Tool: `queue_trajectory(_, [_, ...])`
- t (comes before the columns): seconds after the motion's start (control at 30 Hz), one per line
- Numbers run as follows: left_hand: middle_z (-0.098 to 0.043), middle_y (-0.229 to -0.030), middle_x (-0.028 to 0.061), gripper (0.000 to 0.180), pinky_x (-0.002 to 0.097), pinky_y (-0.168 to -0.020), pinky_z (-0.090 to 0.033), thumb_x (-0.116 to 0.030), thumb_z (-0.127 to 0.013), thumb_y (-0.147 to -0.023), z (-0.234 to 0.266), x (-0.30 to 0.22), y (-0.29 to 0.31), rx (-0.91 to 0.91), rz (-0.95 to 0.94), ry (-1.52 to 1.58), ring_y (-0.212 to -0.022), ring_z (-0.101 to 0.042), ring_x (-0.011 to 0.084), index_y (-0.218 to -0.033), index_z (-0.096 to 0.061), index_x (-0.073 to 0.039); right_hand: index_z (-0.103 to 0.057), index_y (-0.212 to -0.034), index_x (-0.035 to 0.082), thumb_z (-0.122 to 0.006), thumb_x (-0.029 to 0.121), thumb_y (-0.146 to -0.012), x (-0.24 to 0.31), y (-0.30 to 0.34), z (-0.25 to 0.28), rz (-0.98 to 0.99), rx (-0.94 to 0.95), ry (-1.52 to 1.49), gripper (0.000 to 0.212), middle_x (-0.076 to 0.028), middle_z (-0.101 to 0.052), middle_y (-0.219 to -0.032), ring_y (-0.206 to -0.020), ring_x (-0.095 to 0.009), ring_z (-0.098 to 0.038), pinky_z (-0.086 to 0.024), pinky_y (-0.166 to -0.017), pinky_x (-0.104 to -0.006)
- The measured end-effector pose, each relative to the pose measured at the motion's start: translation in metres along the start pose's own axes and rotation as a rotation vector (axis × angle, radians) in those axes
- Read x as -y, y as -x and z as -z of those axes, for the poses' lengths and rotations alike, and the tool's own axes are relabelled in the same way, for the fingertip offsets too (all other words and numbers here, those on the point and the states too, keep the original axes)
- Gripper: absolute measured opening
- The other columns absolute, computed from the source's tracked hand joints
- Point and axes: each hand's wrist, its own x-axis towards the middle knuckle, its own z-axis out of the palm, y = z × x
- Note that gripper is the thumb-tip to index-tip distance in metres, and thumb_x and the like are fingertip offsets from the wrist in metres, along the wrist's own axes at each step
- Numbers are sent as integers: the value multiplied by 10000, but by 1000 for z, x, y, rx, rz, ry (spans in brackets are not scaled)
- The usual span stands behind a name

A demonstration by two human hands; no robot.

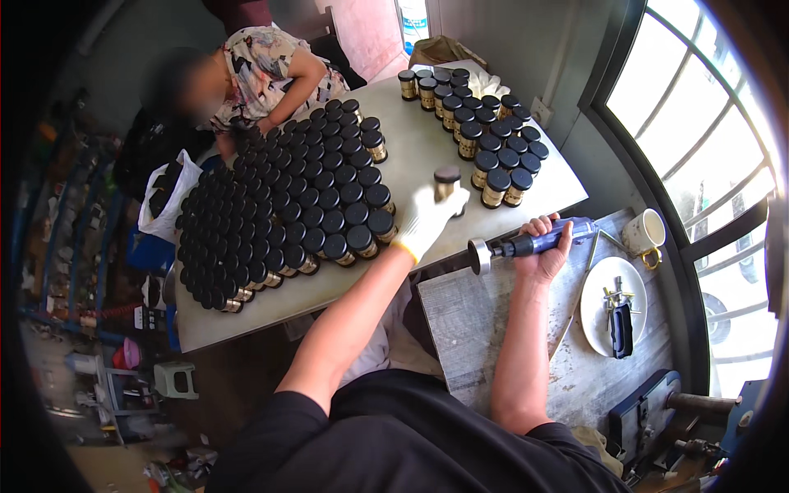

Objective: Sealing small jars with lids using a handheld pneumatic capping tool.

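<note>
My left hand (pixel 423 220), in a white knitted glove, is closed round a small jar (pixel 447 175) with a black lid; both are slightly blurred. The jar is upright over the light tabletop (pixel 415 177), between two groups of similar jars. Bare and without a glove, my right hand (pixel 542 253) grips a blue handheld power screwdriver (pixel 580 230). At the tool's left end is a round metal cup (pixel 480 256), apart from the held jar. A big block of black-lidded jars (pixel 288 197) with gold labels stands left of my gloved hand.
A smaller group of jars (pixel 493 152) stands at the back right. On the grey side table (pixel 485 329) are a white plate (pixel 596 316) with metal parts and a mug (pixel 643 233). Across the table sits another person (pixel 263 74). A barred window (pixel 699 107) is at right.
</note>
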Motion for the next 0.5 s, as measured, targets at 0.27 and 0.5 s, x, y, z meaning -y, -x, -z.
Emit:
queue_trajectory(0.27, [-695,-923,160,449,404,-707,-537,-373,-768,-804,28,-25,96,401,-92,-380,-784,-683,312,-1049,-629,-24,-519,-1065,58,-639,311,-955,-7,-3,2,-29,1,-24,301,-26,-461,-769,-678,-129,-463,-434,-652,-260])
queue_trajectory(0.5, [-689,-891,198,445,433,-752,-520,-445,-734,-792,30,-31,96,488,-54,-585,-838,-659,383,-939,-657,-32,-546,-1019,61,-618,299,-963,-10,2,0,-93,78,111,255,-26,-464,-768,-655,-127,-450,-418,-617,-263])
